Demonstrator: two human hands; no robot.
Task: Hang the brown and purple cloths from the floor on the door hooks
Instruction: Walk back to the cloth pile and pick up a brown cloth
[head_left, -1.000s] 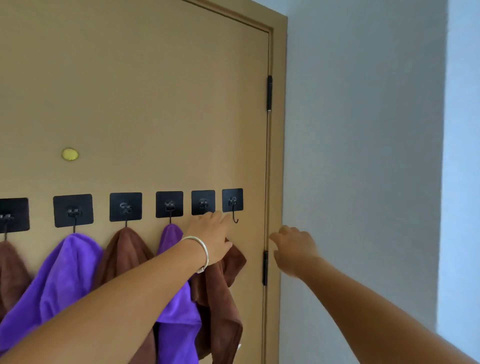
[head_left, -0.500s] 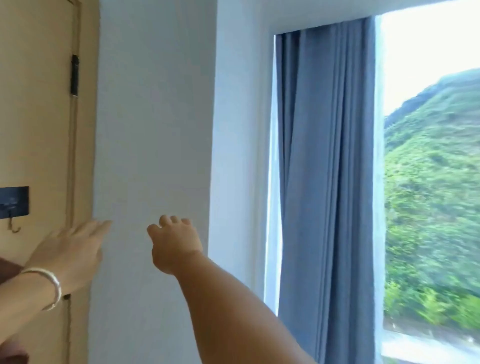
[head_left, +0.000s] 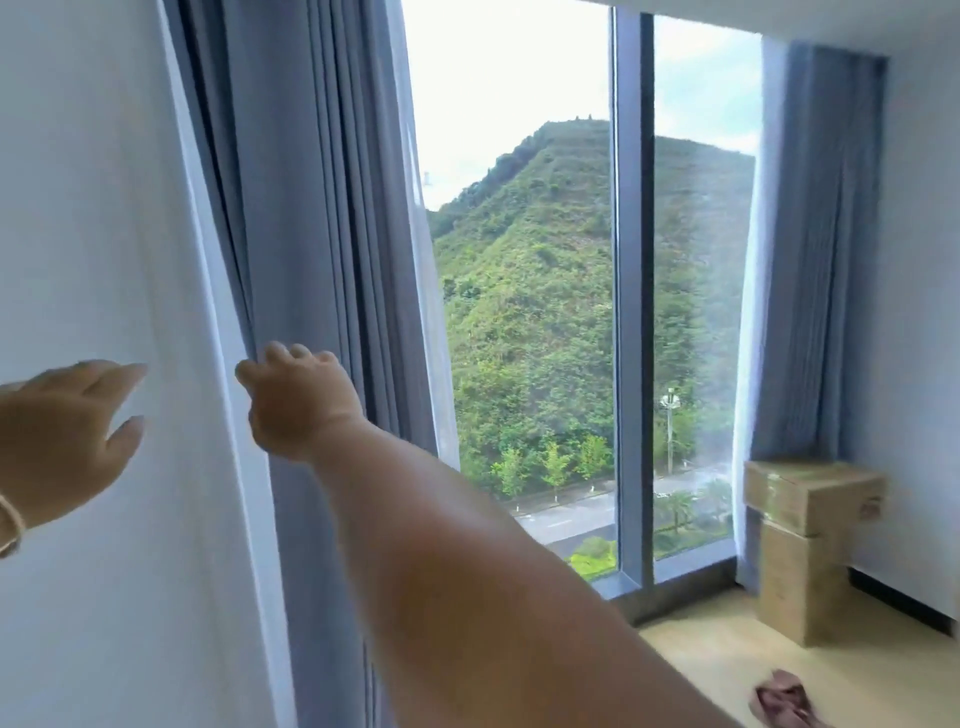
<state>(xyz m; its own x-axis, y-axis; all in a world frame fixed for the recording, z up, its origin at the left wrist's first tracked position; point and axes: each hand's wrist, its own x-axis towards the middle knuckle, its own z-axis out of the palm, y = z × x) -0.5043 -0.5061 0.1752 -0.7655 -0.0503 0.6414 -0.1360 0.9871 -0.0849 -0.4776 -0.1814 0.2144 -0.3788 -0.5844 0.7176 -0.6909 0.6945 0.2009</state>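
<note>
A crumpled brownish cloth (head_left: 784, 702) lies on the light wooden floor at the bottom right. My left hand (head_left: 67, 436) is raised at the left edge in front of the white wall, fingers straight and spread, holding nothing; a bracelet sits on its wrist. My right hand (head_left: 296, 400) reaches forward in front of the blue curtain with its fingers loosely curled and nothing in them. The door and its hooks are out of view.
A blue-grey curtain (head_left: 322, 260) hangs left of a tall window (head_left: 524, 312), with another curtain (head_left: 815, 260) at its right. Two stacked cardboard boxes (head_left: 805, 545) stand in the right corner. The white wall (head_left: 104, 208) fills the left side.
The view has swung right, from the door with hanging cloths to the window and floor. My left hand let go of the brown cloth on the hook; both hands stay raised and hold nothing.
</note>
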